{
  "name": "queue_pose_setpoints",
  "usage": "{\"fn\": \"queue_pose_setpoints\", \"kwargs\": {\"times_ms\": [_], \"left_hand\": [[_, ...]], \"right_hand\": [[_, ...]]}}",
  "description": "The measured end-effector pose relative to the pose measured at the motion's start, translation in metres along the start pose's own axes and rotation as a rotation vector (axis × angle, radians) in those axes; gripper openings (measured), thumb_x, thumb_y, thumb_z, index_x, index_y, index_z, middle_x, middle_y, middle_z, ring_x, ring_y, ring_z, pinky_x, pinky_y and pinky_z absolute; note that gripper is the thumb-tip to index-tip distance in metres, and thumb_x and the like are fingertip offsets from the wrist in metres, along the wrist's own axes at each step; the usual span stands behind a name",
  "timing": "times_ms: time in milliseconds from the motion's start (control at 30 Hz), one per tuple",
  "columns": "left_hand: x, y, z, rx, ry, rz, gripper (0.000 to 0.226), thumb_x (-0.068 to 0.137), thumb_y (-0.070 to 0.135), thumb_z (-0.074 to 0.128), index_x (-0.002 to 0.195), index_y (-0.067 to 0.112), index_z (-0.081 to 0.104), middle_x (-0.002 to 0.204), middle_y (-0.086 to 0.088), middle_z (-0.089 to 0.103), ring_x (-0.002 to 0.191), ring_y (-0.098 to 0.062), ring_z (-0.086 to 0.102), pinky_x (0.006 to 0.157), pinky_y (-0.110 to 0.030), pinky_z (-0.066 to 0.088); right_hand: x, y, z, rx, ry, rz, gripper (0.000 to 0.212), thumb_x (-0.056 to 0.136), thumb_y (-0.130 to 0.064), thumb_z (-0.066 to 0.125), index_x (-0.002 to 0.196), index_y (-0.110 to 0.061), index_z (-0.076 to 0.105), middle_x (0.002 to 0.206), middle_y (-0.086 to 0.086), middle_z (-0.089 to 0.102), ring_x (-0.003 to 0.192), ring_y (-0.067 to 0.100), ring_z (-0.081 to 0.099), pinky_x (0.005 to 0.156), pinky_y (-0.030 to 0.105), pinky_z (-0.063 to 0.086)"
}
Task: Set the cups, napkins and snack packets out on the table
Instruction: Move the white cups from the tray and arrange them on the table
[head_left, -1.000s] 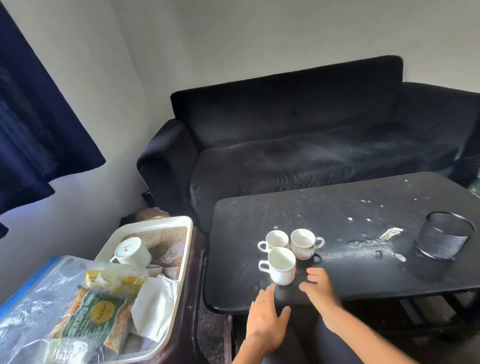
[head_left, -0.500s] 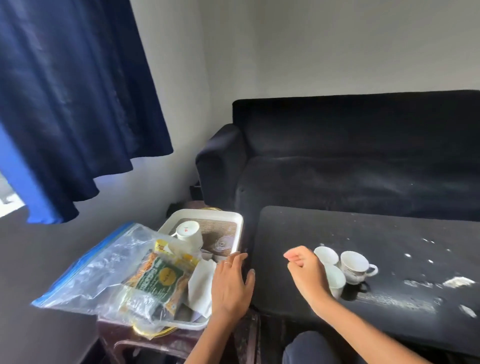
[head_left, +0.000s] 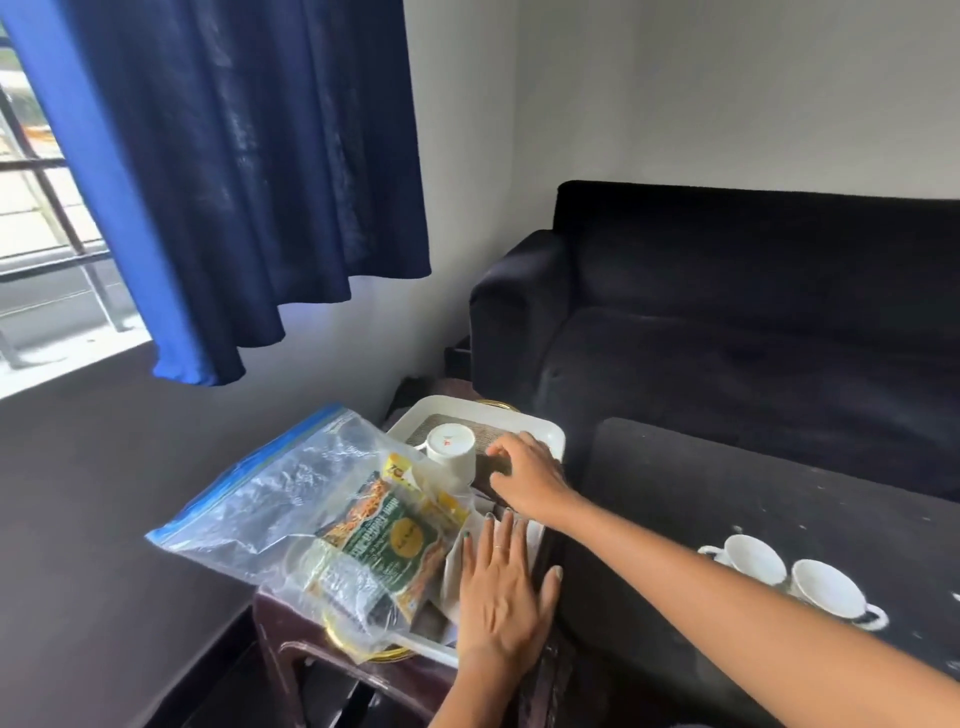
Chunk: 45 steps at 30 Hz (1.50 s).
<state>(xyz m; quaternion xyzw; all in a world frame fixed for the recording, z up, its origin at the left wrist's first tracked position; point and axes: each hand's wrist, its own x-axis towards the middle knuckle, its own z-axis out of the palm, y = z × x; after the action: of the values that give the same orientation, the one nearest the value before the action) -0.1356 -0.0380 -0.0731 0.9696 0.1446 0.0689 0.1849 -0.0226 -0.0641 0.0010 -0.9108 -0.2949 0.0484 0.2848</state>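
1. Right hand (head_left: 527, 480): over the white tray (head_left: 550, 428), fingers loosely curled and spread, gripping nothing; fingertips just right of the upturned cup (head_left: 451, 451).
2. Left hand (head_left: 501, 587): flat, fingers straight and slightly apart, resting on the napkins (head_left: 454, 566) at the tray's near right corner.
3. Snack packets (head_left: 387, 551): inside the clear bag (head_left: 280, 499), left of the left fingers.
4. Two cups (head_left: 789, 571): already on the black table (head_left: 727, 493), well right of both hands.
5. Step judged: fetching the last cup. Best to close round its body, then lift straight up.
6. Clearance: tray rim and table edge lie beside the right wrist; bare tabletop beyond.
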Motion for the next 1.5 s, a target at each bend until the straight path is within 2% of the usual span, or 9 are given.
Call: {"fn": "queue_pose_setpoints", "kwargs": {"times_ms": [133, 400, 500, 633, 900, 1033, 1233, 1367, 1500], "left_hand": [[0.001, 0.000, 0.001, -0.034, -0.024, -0.020, 0.077, 0.094, 0.059, 0.025, 0.153, 0.018, -0.002, 0.162, -0.002, -0.007, 0.148, -0.020, -0.013, 0.120, -0.039, -0.011], [-0.002, -0.001, 0.002, -0.057, -0.035, -0.009, 0.084, 0.091, 0.064, 0.027, 0.153, 0.018, -0.006, 0.161, 0.000, -0.010, 0.148, -0.018, -0.016, 0.120, -0.037, -0.009], [-0.003, 0.000, 0.000, -0.038, -0.043, -0.010, 0.085, 0.091, 0.063, 0.028, 0.153, 0.017, -0.006, 0.161, -0.001, -0.010, 0.148, -0.019, -0.016, 0.120, -0.038, -0.010], [-0.003, 0.001, 0.000, -0.049, -0.046, -0.015, 0.085, 0.091, 0.064, 0.028, 0.153, 0.016, -0.006, 0.161, -0.001, -0.010, 0.148, -0.019, -0.016, 0.120, -0.037, -0.009], [-0.002, 0.001, 0.004, -0.047, -0.025, -0.022, 0.085, 0.090, 0.065, 0.028, 0.153, 0.017, -0.003, 0.162, 0.000, -0.004, 0.149, -0.018, -0.011, 0.120, -0.037, -0.008], [-0.001, 0.000, 0.004, -0.066, -0.023, -0.028, 0.085, 0.090, 0.066, 0.028, 0.153, 0.016, -0.002, 0.162, 0.000, -0.003, 0.149, -0.018, -0.011, 0.121, -0.037, -0.006], [-0.001, 0.000, 0.001, -0.103, -0.021, -0.031, 0.082, 0.093, 0.063, 0.027, 0.153, 0.016, 0.000, 0.162, 0.000, -0.003, 0.149, -0.018, -0.009, 0.120, -0.033, -0.006], [-0.002, 0.001, -0.004, -0.072, -0.019, -0.011, 0.078, 0.095, 0.061, 0.023, 0.154, 0.017, 0.000, 0.162, -0.001, -0.002, 0.149, -0.019, -0.007, 0.119, -0.032, -0.009], [-0.001, 0.009, -0.012, -0.130, 0.075, -0.014, 0.072, 0.096, 0.060, 0.020, 0.153, 0.016, 0.013, 0.160, -0.001, 0.015, 0.148, -0.017, 0.009, 0.121, -0.033, -0.001]], "right_hand": [[0.036, -0.020, 0.012, -0.221, -0.153, -0.091, 0.061, 0.083, -0.010, 0.052, 0.140, -0.019, 0.032, 0.143, 0.006, 0.032, 0.129, 0.030, 0.032, 0.103, 0.043, 0.029], [0.071, -0.038, 0.034, -0.391, -0.331, -0.121, 0.076, 0.085, -0.003, 0.052, 0.149, -0.020, 0.015, 0.156, 0.002, 0.014, 0.138, 0.032, 0.021, 0.109, 0.045, 0.026], [0.073, -0.036, 0.035, -0.315, -0.318, -0.080, 0.064, 0.091, -0.020, 0.056, 0.146, -0.020, 0.022, 0.148, 0.009, 0.020, 0.134, 0.035, 0.025, 0.108, 0.048, 0.029], [0.066, -0.032, 0.034, -0.203, -0.256, -0.028, 0.056, 0.089, -0.020, 0.060, 0.138, -0.016, 0.033, 0.139, 0.014, 0.025, 0.128, 0.037, 0.032, 0.105, 0.046, 0.037], [0.042, -0.011, 0.022, -0.125, -0.171, 0.060, 0.059, 0.081, -0.031, 0.069, 0.131, -0.018, 0.039, 0.134, 0.013, 0.034, 0.121, 0.038, 0.043, 0.097, 0.041, 0.041], [0.028, 0.002, 0.014, 0.037, -0.088, 0.133, 0.066, 0.076, -0.039, 0.073, 0.128, -0.018, 0.039, 0.129, 0.010, 0.037, 0.117, 0.034, 0.047, 0.097, 0.040, 0.043], [0.001, 0.021, -0.001, 0.448, 0.120, 0.217, 0.055, 0.076, -0.037, 0.074, 0.118, -0.018, 0.044, 0.122, 0.006, 0.038, 0.101, 0.015, 0.044, 0.085, 0.026, 0.038], [-0.019, 0.029, -0.011, 0.691, 0.166, 0.246, 0.044, 0.077, -0.032, 0.074, 0.109, -0.023, 0.046, 0.125, 0.007, 0.042, 0.110, 0.020, 0.050, 0.085, 0.036, 0.052], [-0.043, 0.029, -0.024, 0.959, 0.167, 0.289, 0.032, 0.081, -0.030, 0.072, 0.102, -0.029, 0.048, 0.126, 0.004, 0.047, 0.106, 0.018, 0.058, 0.070, 0.029, 0.057]]}}
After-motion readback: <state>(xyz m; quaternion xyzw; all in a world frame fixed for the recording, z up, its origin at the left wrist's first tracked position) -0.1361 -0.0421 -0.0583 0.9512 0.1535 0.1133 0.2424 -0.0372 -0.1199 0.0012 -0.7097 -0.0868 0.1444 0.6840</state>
